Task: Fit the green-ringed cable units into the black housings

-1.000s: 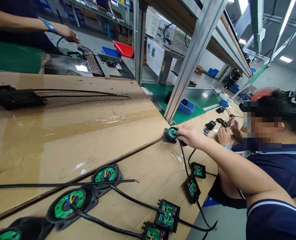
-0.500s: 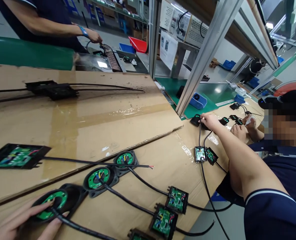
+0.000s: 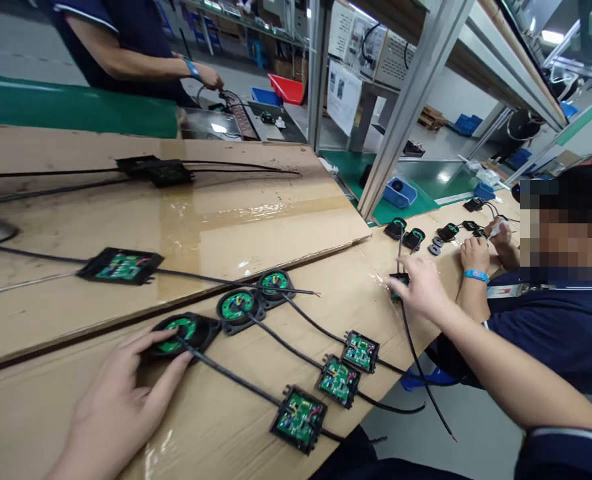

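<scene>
My left hand [image 3: 121, 393] has thumb and index finger closed around a round black housing [image 3: 203, 337] with a green circuit board inside. A black cable runs from it to a square black box [image 3: 299, 420] holding another green board. Beside it lie two similar round housings [image 3: 237, 305], each cabled to a square box [image 3: 339, 380]. My right hand [image 3: 426, 287] grips a square black circuit-board box [image 3: 400, 288], mostly hidden by the fingers. Cable from this box hangs past the table edge. Two round housings [image 3: 414, 239] lie just beyond my right hand.
A raised cardboard sheet [image 3: 276, 227] carries another board box [image 3: 121, 265] and dark boxes [image 3: 163, 172] with cables. A metal post [image 3: 406, 113] rises behind. One co-worker's hands [image 3: 476, 257] work at the right; another person's hand [image 3: 209, 77] is at the far left.
My right hand has moved from the round housings down to a square box. My left hand stays on its housing. The view has shifted, showing more of the near table.
</scene>
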### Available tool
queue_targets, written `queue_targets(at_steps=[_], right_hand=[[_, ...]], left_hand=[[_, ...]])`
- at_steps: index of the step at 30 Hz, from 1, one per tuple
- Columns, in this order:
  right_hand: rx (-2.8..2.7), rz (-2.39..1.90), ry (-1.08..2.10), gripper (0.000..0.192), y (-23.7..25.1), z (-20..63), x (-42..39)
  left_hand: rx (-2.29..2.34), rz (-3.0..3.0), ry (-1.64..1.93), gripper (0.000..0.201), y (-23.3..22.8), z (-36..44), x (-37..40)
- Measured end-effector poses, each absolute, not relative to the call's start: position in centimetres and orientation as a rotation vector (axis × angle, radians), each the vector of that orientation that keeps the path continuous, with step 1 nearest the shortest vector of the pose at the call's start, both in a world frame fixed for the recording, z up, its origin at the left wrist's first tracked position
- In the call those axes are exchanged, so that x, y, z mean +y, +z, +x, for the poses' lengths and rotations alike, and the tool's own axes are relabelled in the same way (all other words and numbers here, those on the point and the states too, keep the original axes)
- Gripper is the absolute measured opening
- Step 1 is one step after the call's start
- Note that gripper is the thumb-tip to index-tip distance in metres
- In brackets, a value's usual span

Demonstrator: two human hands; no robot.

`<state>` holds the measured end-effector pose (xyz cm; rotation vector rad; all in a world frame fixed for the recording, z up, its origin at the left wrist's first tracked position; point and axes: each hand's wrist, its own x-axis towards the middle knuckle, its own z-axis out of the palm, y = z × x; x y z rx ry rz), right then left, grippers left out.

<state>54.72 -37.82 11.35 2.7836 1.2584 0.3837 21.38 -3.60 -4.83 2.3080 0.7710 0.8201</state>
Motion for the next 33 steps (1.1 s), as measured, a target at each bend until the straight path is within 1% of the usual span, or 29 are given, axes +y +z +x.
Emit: queue_targets(at_steps=[1,3,5,8,12,15,19,21,23,25,27,29,31,33], right_hand=[[1.303,2.750,0.382,0.059,10.4,52.5,-38.5],[1.296,2.705,0.399,0.062,8.4,49.7,-39.9],[1.278,2.696,0.440,0.052,6.6,49.4,-41.4],[1.398,2.682,0.478,0.035,5.3,52.0,-43.4],[1.476,2.611,0.520,0.027,6.0,56.0,-45.9],[1.498,2.658,0.550,0.022,6.4,56.8,-46.6],[1.600,2.776,0.448,0.020,5.4,56.1,-45.9],[1.600,2.836,0.424,0.021,5.0,56.0,-45.6],[1.572,2.873,0.439,0.021,5.0,56.1,-45.3],[1.467,2.867,0.548,0.020,5.4,56.0,-44.8],[1.379,2.861,0.676,0.023,5.9,54.7,-43.5],[1.445,2.903,0.675,0.029,6.2,51.6,-41.3],[1.662,2.935,0.436,0.039,6.3,47.3,-38.6],[1.789,2.876,0.120,0.057,6.4,42.8,-35.8]], left_hand=[[0.747,2.295,0.817,0.040,-4.4,21.5,-3.8],[0.687,2.267,0.831,0.039,-3.6,21.8,-4.1],[0.640,2.253,0.863,0.037,-3.2,22.0,-4.3],[0.606,2.243,0.884,0.033,-3.2,22.1,-4.3],[0.565,2.203,0.872,0.032,-3.1,22.1,-4.6],[0.561,2.146,0.877,0.040,-3.1,22.2,-4.9],[0.551,2.161,0.931,0.064,-2.7,22.6,-4.8],[0.509,2.277,0.887,0.071,-2.2,23.0,-4.6],[0.467,2.432,0.786,0.074,-1.4,23.6,-4.4],[0.444,2.568,0.699,0.071,-0.5,24.2,-4.2],[0.425,2.680,0.645,0.063,0.3,24.9,-4.1],[0.410,2.781,0.607,0.054,0.9,25.5,-4.1],[0.392,2.876,0.575,0.048,1.2,26.1,-4.1],[0.360,2.955,0.558,0.043,1.3,26.6,-4.0]])
